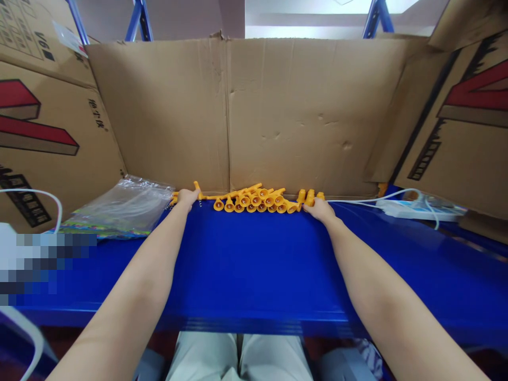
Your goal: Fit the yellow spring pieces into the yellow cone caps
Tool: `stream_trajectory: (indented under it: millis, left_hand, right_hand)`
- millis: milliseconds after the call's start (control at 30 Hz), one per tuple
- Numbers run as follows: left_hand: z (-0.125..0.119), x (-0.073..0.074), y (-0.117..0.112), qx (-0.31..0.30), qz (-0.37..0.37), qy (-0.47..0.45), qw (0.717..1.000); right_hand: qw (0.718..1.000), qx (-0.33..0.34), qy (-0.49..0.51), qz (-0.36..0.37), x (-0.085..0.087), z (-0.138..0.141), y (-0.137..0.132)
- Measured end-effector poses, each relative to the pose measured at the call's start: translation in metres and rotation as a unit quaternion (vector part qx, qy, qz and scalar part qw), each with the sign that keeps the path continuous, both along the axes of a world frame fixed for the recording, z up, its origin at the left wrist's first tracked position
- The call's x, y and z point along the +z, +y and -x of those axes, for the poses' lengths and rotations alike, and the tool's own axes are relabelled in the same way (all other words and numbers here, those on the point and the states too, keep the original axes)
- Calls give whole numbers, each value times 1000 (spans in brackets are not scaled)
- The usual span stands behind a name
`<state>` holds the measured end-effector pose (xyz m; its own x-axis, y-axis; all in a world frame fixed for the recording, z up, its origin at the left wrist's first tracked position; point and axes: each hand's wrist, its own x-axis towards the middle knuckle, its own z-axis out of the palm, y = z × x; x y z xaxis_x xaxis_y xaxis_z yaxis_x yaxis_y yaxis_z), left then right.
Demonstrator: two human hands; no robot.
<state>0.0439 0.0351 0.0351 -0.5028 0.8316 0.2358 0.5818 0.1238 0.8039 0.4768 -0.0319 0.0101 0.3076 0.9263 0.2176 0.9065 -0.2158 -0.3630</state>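
A row of several small orange plastic parts (254, 200) lies along the far edge of the blue table (254, 264), against a cardboard wall (238, 111). My left hand (186, 198) reaches to the left end of the row, fingers curled over the orange pieces there. My right hand (319, 209) rests at the right end, fingers closed against the last orange pieces (309, 197). Both arms stretch straight forward across the table.
A clear plastic bag (123, 206) lies at the left. A white power strip (416, 209) with white cables sits at the right. Printed cardboard boxes (43, 132) stand on both sides. Blue rack posts (138, 20) rise behind.
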Motion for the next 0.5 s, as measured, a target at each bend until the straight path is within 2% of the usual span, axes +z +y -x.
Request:
stream_trajectory:
  millis: [167,333,400,500]
  left_hand:
    - [-14,13,0,-29,-58,-177,982]
    - [-28,27,-15,-69,-116,-391,910]
    - [-34,33,-22,-74,-128,-409,901]
    - [-41,41,-35,-90,-133,-401,902]
  right_hand:
    - [1000,-3,-1,-7,-2,-1,2]
    - [1000,9,-14,-7,-2,-2,6]
    - [1000,13,-27,-1,-1,-2,8]
    - [999,-9,-42,7,4,-1,10]
